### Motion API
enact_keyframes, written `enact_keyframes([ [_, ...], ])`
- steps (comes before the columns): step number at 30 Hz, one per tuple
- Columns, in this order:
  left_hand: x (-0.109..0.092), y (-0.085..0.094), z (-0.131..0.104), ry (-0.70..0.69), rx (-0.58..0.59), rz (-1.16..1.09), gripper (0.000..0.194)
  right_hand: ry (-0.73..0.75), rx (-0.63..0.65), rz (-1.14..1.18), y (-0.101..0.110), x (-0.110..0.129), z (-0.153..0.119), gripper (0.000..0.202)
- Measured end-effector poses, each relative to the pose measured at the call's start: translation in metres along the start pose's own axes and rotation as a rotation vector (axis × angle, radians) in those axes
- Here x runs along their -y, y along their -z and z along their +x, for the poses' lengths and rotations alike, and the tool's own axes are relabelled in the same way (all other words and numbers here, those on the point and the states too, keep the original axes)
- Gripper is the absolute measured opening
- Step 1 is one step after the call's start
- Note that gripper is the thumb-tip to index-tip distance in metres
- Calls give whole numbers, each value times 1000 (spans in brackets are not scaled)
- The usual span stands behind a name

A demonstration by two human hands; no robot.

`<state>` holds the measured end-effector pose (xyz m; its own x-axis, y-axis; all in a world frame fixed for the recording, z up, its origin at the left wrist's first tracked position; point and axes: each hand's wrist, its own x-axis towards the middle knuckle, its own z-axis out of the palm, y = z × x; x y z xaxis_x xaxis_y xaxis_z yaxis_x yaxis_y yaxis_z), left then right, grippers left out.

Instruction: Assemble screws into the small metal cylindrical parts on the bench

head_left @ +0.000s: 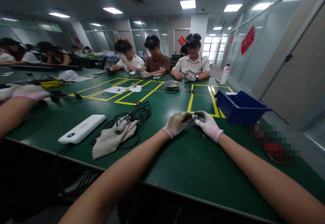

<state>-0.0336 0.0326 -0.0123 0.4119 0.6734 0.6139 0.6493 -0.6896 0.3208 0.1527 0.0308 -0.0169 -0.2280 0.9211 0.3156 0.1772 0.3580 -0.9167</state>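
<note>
Both of my hands wear soiled white work gloves and meet above the green table. Between their fingertips is a small shiny round metal part (194,117), mostly covered by the gloves, so its exact kind is unclear. My left hand (178,123) is closed on its left side, where a dark area shows at the fingers. From the right, my right hand (208,125) pinches the same part. Left of my forearm, a metal cylinder with a cable (123,126) rests on a spare beige glove (108,144).
A white power bank (82,128) lies left of black coiled cable (144,112). Past my hands are a steel bowl (172,84), two upright metal parts (193,89) and a blue bin (242,107). Another person's gloved hand (29,92) reaches in at left; co-workers sit opposite.
</note>
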Motion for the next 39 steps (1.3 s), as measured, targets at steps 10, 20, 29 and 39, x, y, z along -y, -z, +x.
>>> enact_keyframes([
  [10,-1,-3,-1,86,26,-137,23,5,1,-5,1,2,-1,38],
  [20,-3,3,1,90,45,-75,26,-7,-22,1,0,3,0,38],
  [29,-1,2,2,110,20,-90,24,-24,-62,-8,-1,1,1,39],
  [39,8,-6,3,226,-49,-414,47,-1,-99,13,-5,-2,-1,40],
])
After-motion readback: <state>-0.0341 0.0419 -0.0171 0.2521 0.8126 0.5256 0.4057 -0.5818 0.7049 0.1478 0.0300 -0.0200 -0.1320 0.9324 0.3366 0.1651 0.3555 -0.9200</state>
